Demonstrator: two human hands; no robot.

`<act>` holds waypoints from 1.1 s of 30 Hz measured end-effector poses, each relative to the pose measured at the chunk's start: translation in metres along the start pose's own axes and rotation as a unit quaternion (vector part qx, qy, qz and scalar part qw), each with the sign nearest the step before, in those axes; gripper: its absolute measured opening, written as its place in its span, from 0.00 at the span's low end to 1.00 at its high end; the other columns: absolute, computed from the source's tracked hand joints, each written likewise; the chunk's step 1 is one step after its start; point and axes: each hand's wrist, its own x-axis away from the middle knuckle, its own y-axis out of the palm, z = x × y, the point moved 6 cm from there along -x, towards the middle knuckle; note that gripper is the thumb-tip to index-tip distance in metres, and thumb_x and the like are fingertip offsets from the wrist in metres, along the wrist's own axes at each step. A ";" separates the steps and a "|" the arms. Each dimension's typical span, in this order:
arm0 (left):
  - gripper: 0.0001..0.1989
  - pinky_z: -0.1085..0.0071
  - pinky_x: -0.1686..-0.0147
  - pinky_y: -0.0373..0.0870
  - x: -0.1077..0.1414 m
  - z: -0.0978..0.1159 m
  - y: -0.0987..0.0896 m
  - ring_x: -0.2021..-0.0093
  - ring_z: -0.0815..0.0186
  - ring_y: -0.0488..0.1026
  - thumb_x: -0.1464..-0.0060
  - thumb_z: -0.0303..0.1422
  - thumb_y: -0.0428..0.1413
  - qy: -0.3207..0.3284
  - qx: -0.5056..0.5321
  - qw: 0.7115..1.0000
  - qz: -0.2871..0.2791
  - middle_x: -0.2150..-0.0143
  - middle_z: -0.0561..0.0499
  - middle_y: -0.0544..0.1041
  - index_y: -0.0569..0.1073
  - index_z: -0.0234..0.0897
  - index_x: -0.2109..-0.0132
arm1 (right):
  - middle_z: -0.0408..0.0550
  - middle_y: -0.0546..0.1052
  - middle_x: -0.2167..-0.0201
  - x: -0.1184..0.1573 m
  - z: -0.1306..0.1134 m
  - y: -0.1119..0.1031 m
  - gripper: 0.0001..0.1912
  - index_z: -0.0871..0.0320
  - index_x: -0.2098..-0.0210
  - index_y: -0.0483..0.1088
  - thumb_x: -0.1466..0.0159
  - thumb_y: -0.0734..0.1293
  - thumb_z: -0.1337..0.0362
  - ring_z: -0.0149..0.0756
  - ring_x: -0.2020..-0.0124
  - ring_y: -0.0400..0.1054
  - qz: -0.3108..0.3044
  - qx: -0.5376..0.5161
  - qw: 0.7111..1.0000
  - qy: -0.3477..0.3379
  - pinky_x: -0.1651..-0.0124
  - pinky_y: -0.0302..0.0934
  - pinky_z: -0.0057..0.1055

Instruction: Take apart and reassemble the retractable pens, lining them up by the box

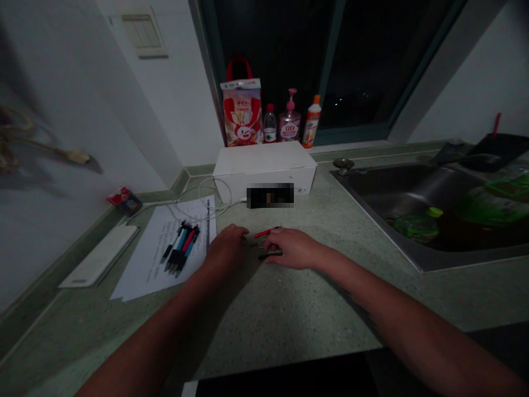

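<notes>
My right hand (291,248) is closed around a dark pen part (270,255), just above the green speckled counter (264,309). Beyond its fingers lies a red pen piece (264,232). To the left, my left hand (228,245) has its fingers bent together near a few small, thin parts; what it holds, if anything, is too small to make out. Several pens (182,248), black, blue and red, rest in a pile on the printed paper sheets (142,259) at the left.
A white box (264,160) stands at the back, with a pixelated dark device (270,196) and white cable before it. Bottles (289,124) and a red bag (243,113) are behind. The sink (372,220) is at right; a white flat object (101,256) lies far left.
</notes>
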 end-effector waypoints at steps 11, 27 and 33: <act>0.06 0.66 0.60 0.73 0.000 0.010 -0.010 0.61 0.60 0.79 0.41 0.34 0.56 -0.026 0.215 0.976 0.028 0.63 0.49 0.82 0.78 0.40 0.60 | 0.47 0.79 0.61 -0.001 0.006 -0.010 0.05 0.55 0.58 0.74 0.34 0.70 0.64 0.39 0.60 0.72 0.104 0.008 0.994 0.044 0.59 0.61 0.34; 0.04 0.65 0.57 0.77 0.000 0.015 -0.002 0.62 0.61 0.81 0.47 0.31 0.60 -0.056 0.382 0.922 0.011 0.64 0.49 0.84 0.79 0.38 0.63 | 0.48 0.78 0.61 0.001 0.009 -0.016 0.05 0.56 0.58 0.73 0.33 0.70 0.64 0.38 0.61 0.72 0.162 -0.021 0.986 0.035 0.60 0.59 0.32; 0.06 0.65 0.57 0.77 0.002 0.018 -0.006 0.61 0.61 0.81 0.46 0.32 0.60 -0.038 0.376 0.925 0.024 0.63 0.49 0.85 0.80 0.38 0.62 | 0.47 0.80 0.64 -0.002 0.013 -0.013 0.07 0.56 0.60 0.75 0.30 0.64 0.66 0.37 0.61 0.73 0.147 -0.132 0.978 0.061 0.58 0.61 0.32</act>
